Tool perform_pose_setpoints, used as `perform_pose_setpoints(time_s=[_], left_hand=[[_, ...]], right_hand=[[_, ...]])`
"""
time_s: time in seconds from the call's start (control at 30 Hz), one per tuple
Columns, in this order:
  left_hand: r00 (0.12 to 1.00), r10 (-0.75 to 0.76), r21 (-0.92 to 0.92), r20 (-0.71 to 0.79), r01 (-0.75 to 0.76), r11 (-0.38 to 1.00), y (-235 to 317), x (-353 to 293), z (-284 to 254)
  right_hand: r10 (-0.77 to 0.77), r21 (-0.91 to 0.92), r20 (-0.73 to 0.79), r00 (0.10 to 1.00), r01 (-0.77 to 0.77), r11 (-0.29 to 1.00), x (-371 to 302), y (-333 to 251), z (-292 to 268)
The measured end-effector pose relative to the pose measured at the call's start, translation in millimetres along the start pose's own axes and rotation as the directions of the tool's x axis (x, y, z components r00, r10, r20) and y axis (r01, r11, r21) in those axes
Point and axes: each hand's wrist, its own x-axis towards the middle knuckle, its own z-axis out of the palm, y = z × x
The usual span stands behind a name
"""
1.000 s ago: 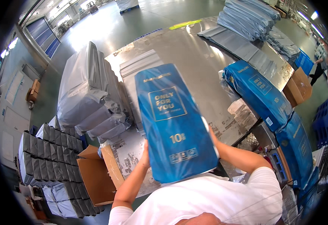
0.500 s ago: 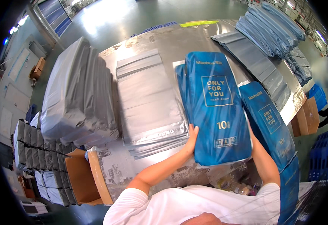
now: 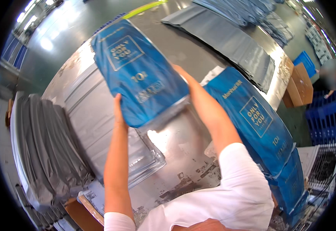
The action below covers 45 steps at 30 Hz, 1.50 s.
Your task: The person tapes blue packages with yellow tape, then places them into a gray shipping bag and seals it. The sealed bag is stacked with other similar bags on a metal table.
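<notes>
At the far left of the bench, a tall stack of folded grey bags (image 3: 48, 150) leans with its creased sides toward me, above the corner of an open cardboard box (image 3: 85, 215). Next to it, clear silver sleeves (image 3: 95, 115) lie flat in a pile, their length slanting away from the worker and to the left.

Over the far part of that pile is the blue package (image 3: 141, 73), held between both hands. Its long axis slants the same way, far end to the left, near end to the right. Whether its underside touches the sleeves, I can't tell.

The left hand (image 3: 119, 110) grips the left long edge close to the near corner, thumb showing, fingers hidden; it is the nearer hand to the sleeves. The right hand (image 3: 182, 75) clasps the opposite long edge, reaching farther out, its fingertips out of sight. The package lies between them and mostly beyond them.

Right of the forearm, bare metal table (image 3: 183, 134) gives way to another blue package (image 3: 252, 115), well apart from both hands, with grey sheeting (image 3: 225, 44) behind it.
</notes>
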Motion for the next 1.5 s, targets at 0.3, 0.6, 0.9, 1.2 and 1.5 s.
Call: perform_pose_setpoints(time_s=[0.3,0.6,0.9,1.2,1.5], left_hand=[[0.708,0.631,0.66,-0.317,-0.312,0.683,-62.1,-71.6,-49.8],[0.547,-0.748,0.572,0.377,0.497,0.652,-263.9,-213.8,90.3],[0.623,-0.695,0.266,0.358,0.646,0.716,-363.2,-226.2,210.5],[0.826,-0.416,-0.05,0.381,0.468,0.882,-205.6,-210.8,206.2],[0.739,-0.255,-0.164,0.624,0.443,0.882,-46.9,-236.0,178.6]], right_hand=[[-0.234,-0.795,-0.243,0.941,-0.055,0.605,-165.4,-86.9,-139.1],[0.435,-0.312,-0.72,0.541,-0.812,0.493,-498.3,-68.3,-380.8],[0.163,-0.541,-0.714,0.68,-0.685,0.489,-492.5,-56.6,-316.3],[0.101,-0.587,-0.421,0.902,-0.355,0.727,-465.4,-131.4,-196.5],[-0.566,-0.351,-0.05,0.823,0.516,0.782,-506.3,-199.8,-34.0]])
